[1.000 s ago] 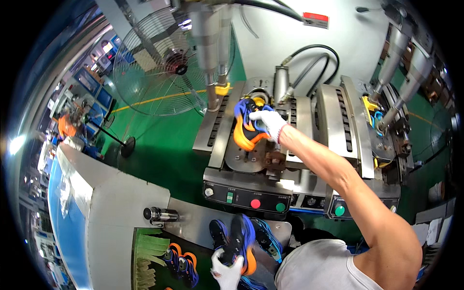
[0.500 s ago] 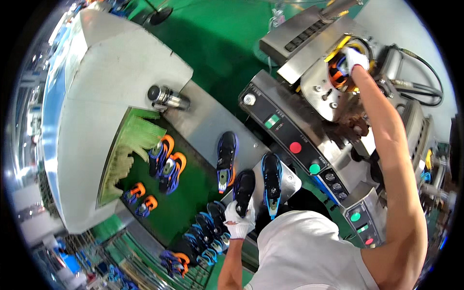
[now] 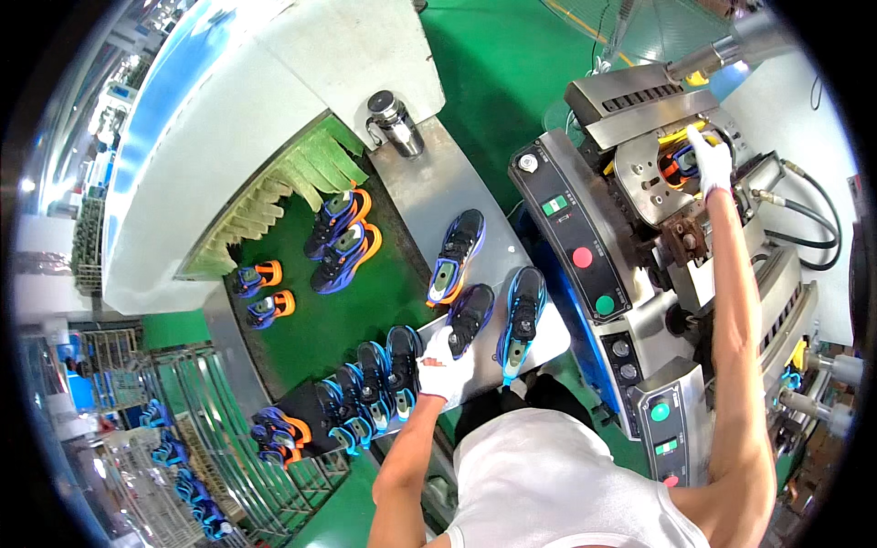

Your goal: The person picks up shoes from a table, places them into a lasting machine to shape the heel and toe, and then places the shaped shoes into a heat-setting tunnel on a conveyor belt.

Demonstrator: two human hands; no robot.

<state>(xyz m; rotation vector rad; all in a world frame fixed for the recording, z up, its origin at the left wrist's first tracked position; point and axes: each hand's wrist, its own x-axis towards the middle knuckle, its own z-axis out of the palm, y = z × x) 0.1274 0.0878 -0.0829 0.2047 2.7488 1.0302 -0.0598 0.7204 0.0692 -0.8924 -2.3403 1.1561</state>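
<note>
A white glove covers my left hand [image 3: 446, 365], which is closed round the heel end of a black shoe [image 3: 470, 320] on the metal ledge. On either side of it lie a black shoe with purple and orange edging [image 3: 459, 251] and one with a bright blue edge [image 3: 523, 315]. My right hand [image 3: 713, 163], also gloved, reaches into the machine's round opening. There it is beside a blue and orange shoe piece [image 3: 678, 166], under a yellow bar [image 3: 683, 135]. Its fingers look stretched and apart; their tips are partly hidden.
A control panel [image 3: 571, 228] with coloured buttons fronts the machine. A steel flask [image 3: 397, 123] stands on the ledge's far end. Several blue-edged black shoes [image 3: 375, 384] line the near edge of the green belt [image 3: 301, 329]. More orange-edged shoes [image 3: 347, 256] lie near a green strip curtain [image 3: 292, 192].
The whole view has shifted and turned slightly. My right hand's fingers now look more stretched beside the shoe piece in the machine. My left hand keeps its hold on the black shoe.
</note>
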